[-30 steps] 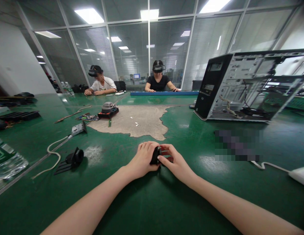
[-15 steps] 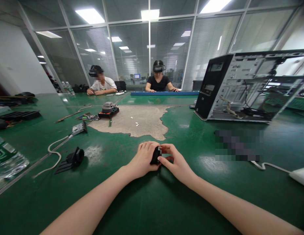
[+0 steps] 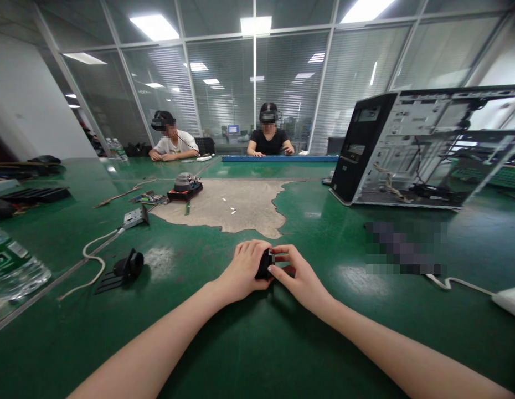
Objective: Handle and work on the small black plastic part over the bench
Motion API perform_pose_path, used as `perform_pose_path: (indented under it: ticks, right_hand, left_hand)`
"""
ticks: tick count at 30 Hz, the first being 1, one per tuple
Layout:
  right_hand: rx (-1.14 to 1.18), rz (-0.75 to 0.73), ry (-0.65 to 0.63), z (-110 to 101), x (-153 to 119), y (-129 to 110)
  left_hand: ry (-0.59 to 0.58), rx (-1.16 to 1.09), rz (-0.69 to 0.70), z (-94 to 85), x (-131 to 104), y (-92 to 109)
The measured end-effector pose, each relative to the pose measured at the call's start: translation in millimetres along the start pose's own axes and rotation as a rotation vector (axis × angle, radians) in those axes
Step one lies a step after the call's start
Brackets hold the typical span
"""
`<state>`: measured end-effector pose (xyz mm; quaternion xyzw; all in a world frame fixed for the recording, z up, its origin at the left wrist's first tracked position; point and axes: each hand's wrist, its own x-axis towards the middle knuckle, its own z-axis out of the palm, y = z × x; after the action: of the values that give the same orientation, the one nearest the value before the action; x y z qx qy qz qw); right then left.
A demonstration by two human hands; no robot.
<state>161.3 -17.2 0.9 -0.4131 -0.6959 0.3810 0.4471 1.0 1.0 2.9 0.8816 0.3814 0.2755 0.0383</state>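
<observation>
Near the middle of the green table, my left hand (image 3: 246, 267) is wrapped round a small black part (image 3: 264, 265) from the left and over its top. My right hand (image 3: 291, 269) grips the same part from the right, with thumb and fingertips at its edge. Much of the part is hidden by my fingers. A black plastic piece with a round end (image 3: 127, 269) lies to the left of my hands. Beyond them is a bare beige patch (image 3: 241, 205) of the tabletop.
An open computer case (image 3: 365, 149) stands at the right. A pixelated dark object (image 3: 401, 246) with a white cable lies before it. At left are a water bottle (image 3: 16, 269) and a metal bracket (image 3: 134, 217). Two people (image 3: 269, 139) sit across the table.
My hands and the black part have hardly moved. Across the table, the hand on the right of the person in black has drawn back and lifted.
</observation>
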Motion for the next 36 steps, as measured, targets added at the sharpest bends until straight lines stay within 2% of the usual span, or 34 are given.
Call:
perform_pose_path:
  ticks: [4, 11, 15, 19, 26, 31, 36]
  right_hand:
    - [0.013, 0.047, -0.046, 0.0, 0.9, -1.2]
    - [-0.081, -0.126, 0.018, -2.1, -1.4, -1.8]
    - [-0.04, -0.052, 0.024, -1.5, -0.8, 0.4]
    - [0.01, 0.021, -0.034, -0.4, 0.6, 0.5]
    - [-0.093, -0.161, 0.027, -0.8, -2.3, -1.1]
    - [-0.084, -0.065, 0.034, -0.4, -1.1, 0.0]
    - [-0.04, 0.003, -0.034, 0.1, -0.5, -1.3]
  left_hand:
    - [-0.004, 0.0, -0.006, -1.4, 0.1, 0.1]
    - [-0.001, -0.014, 0.004, -2.9, 0.1, 2.6]
    - [0.008, -0.008, 0.002, -0.6, 0.3, 1.0]
    - [0.01, -0.009, 0.0, 0.1, 0.1, -0.4]
    - [-0.006, -0.007, 0.0, -2.2, -0.5, 1.2]
    - [0.006, -0.003, -0.002, 0.0, 0.0, 0.5]
    - [0.006, -0.017, -0.001, -1.1, 0.0, 0.7]
